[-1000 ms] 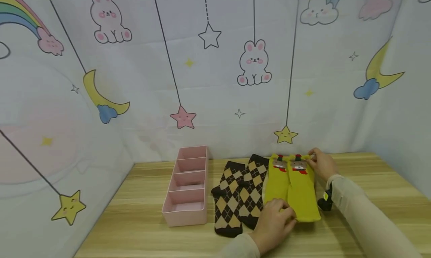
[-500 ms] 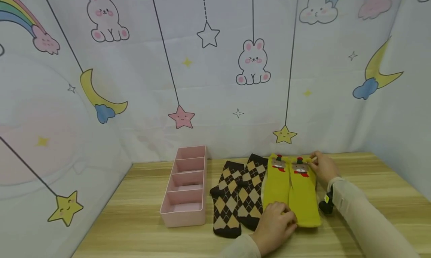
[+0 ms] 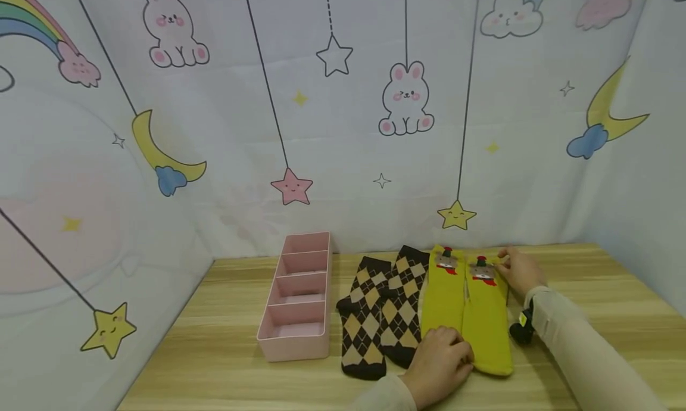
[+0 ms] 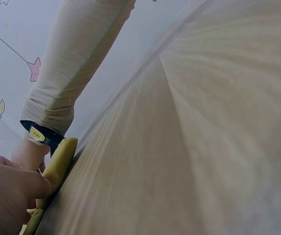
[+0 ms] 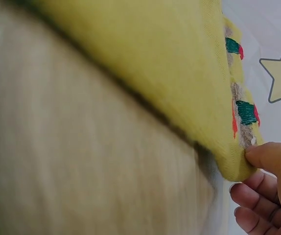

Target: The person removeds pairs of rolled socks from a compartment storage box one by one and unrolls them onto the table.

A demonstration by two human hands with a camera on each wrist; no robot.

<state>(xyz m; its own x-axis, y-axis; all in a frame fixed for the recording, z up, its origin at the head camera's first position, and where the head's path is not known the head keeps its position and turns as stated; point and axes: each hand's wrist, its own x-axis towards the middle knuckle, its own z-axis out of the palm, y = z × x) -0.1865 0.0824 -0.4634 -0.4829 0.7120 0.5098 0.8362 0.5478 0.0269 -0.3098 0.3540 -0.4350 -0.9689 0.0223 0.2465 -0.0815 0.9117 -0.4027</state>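
Note:
Two yellow socks with a bear face near the cuff lie side by side, the left one [image 3: 443,298] and the right one [image 3: 486,333]. My right hand [image 3: 522,272] pinches the right sock's cuff corner; in the right wrist view the thumb [image 5: 268,155] lies on top of the yellow fabric [image 5: 155,58], fingers below. At the toe end, my left hand [image 3: 440,363] covers the left sock's tip with curled fingers that hold it. The left wrist view shows yellow sock fabric [image 4: 59,164] against those fingers; their tips are partly hidden.
Left of the yellow socks lie two black-and-tan argyle socks [image 3: 364,333], slightly overlapping. Further left stands a pink box [image 3: 295,348] with several compartments in a row. The wooden table [image 3: 214,339] ends at a printed cloth backdrop [image 3: 354,143] behind.
The right yellow sock has slid toward me, its toe now lower than the left one's. My right hand came slightly nearer with its cuff; the left hand shifted only a little.

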